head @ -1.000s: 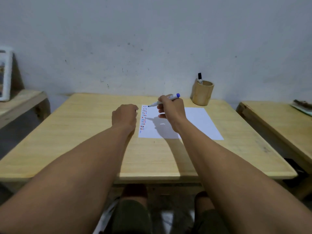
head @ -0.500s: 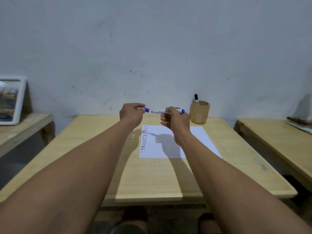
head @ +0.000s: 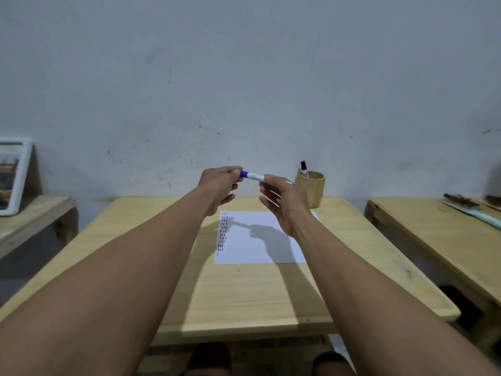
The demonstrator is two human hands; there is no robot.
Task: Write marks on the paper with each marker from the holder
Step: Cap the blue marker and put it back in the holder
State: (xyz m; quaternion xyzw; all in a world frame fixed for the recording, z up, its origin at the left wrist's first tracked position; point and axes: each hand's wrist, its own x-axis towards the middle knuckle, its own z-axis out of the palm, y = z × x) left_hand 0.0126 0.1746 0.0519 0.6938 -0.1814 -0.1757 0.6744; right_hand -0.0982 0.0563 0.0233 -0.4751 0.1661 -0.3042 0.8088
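Note:
A blue and white marker (head: 254, 176) is held level in the air above the table, with its blue cap on its left end. My left hand (head: 221, 185) pinches the capped end. My right hand (head: 283, 200) grips the barrel toward its right end. Below them lies the white paper (head: 267, 245), with a column of short red, blue and black marks along its left edge. The round wooden holder (head: 312, 189) stands at the table's back right with one black-capped marker (head: 304, 169) leaning in it.
The light wooden table (head: 244, 294) stands against a grey wall. A second wooden table (head: 439, 240) stands to the right with flat items on its far end. On a lower wooden surface at the left leans a white-framed board (head: 12, 176).
My right hand lifted the marker off the paper. My left hand rose with the cap, brought it to the tip, and the cap now sits on the marker. The camera tilted up.

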